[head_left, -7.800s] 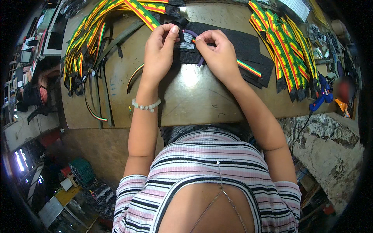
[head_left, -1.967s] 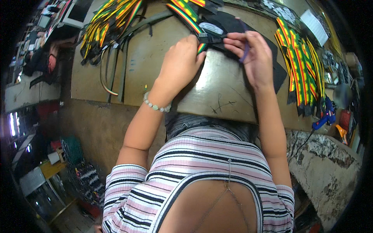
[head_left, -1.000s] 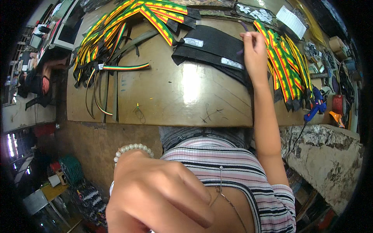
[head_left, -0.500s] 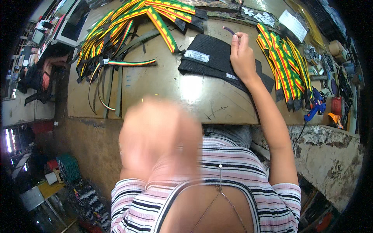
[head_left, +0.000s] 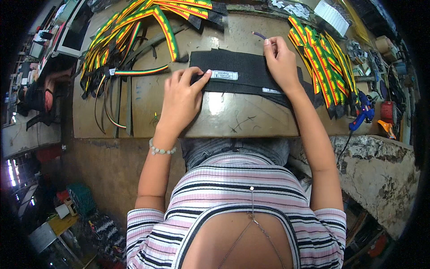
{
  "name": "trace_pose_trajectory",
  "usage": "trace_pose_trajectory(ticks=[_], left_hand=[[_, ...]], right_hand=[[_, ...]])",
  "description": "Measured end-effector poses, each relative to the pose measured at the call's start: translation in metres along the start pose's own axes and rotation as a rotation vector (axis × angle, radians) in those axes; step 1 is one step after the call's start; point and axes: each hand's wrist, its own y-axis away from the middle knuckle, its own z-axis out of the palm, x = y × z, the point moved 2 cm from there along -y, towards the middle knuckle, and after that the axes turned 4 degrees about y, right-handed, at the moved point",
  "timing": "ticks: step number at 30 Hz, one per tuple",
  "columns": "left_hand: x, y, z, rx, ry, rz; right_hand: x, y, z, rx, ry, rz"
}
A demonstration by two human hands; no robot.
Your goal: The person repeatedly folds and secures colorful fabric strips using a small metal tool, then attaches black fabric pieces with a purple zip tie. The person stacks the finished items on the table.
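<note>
A stack of black webbing bands [head_left: 244,71] with small white labels lies across the middle of the brown worktable [head_left: 215,114]. My left hand [head_left: 181,96] rests on the left end of the top band, thumb touching the white label [head_left: 224,75]. My right hand [head_left: 280,60] sits on the right part of the stack and pinches a thin purple pen-like stick [head_left: 260,35] between its fingertips.
Piles of green, yellow and red striped straps lie at the back left [head_left: 134,27] and at the right [head_left: 320,62]. One short striped strap [head_left: 139,70] lies left of the bands. A blue glue gun [head_left: 362,112] and small tools sit at the right edge.
My left hand, raised close to the camera a moment ago, has come down onto the left end of the black bands. My right hand stays at the stack with the purple stick.
</note>
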Motion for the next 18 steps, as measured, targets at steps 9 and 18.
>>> trace_pose_trajectory(ticks=[9, 18], left_hand=[[-0.001, 0.011, -0.012, 0.299, 0.384, -0.186], [0.01, 0.006, 0.02, 0.275, 0.234, -0.162]], right_hand=[[0.008, -0.031, -0.016, -0.226, 0.376, -0.188], [-0.061, 0.034, 0.022, -0.523, -0.357, -0.06]])
